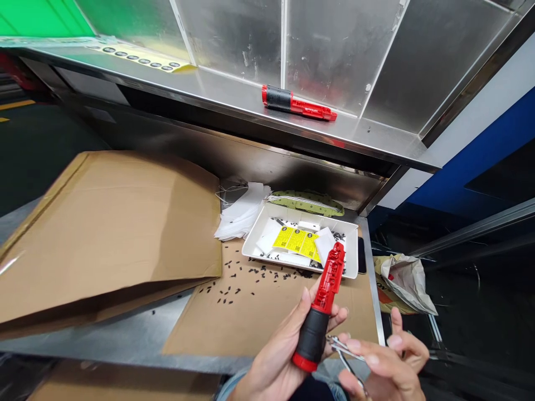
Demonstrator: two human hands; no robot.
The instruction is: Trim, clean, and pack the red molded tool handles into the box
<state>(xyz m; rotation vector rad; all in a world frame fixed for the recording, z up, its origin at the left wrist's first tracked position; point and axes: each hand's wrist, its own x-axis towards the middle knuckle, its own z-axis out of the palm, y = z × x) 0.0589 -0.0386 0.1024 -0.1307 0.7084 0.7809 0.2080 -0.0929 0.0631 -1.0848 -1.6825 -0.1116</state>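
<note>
Light fell bright and even from overhead; the steel back panels showed soft, smeared glare; the shelf cast a deep shadow beneath it; the frame's edges bowed with wide-angle distortion; both lower corners lay dim; focus stayed fairly sharp throughout.

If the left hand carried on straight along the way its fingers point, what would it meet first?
Probably the white tray: the left hand, holding the red-and-black tool, points up toward it. Depth is unclear.

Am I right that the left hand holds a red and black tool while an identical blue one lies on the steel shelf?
Not quite. In the head view the tool on the steel shelf is red and black, like the one in the left hand.
</note>
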